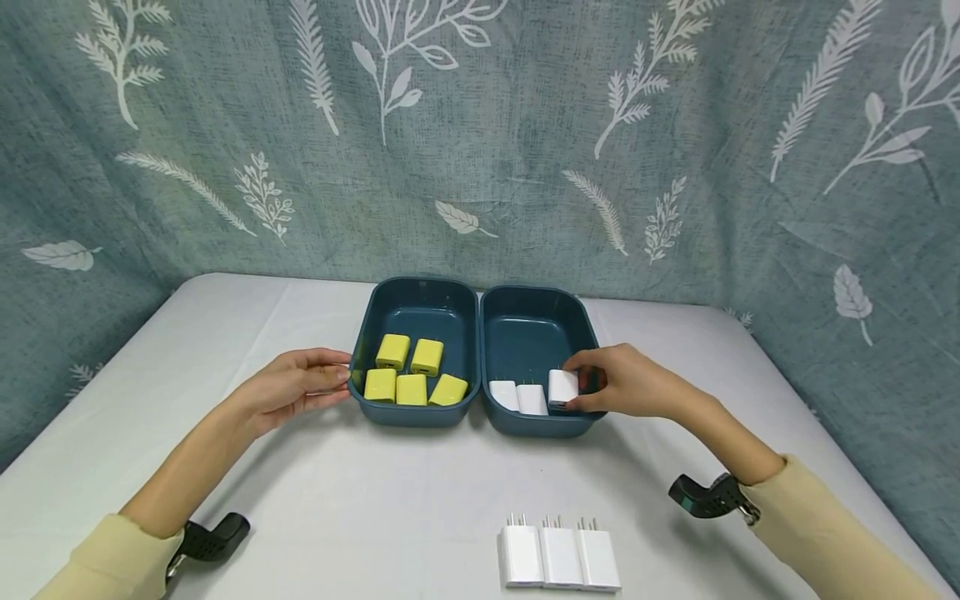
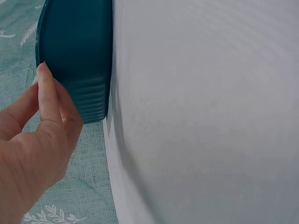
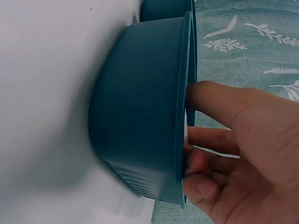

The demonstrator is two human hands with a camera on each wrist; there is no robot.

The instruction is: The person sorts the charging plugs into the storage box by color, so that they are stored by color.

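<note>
Wall chargers, three white ones (image 1: pixel 560 557) abreast, lie on the bench (image 1: pixel 360 508) at the near side of the right-hand blue bin (image 1: pixel 540 427), their long axes and prongs running toward it. Of the two hands, the right hand (image 1: pixel 626 383) is nearer that row. At the right-hand bin's near right corner it reaches over the rim, thumb and fingertips pinching a white charger (image 1: pixel 563 388) inside. To that charger's left, along the same bin's near wall, sit two more white chargers (image 1: pixel 532 400). Just left of the right-hand bin stands the left-hand blue bin (image 1: pixel 412 415), with five yellow chargers (image 1: pixel 411 389); the left hand (image 1: pixel 300 383) touches its outer left wall, fingers extended. Beyond the right-hand bin hangs a leaf-patterned curtain (image 1: pixel 525 175).
</note>
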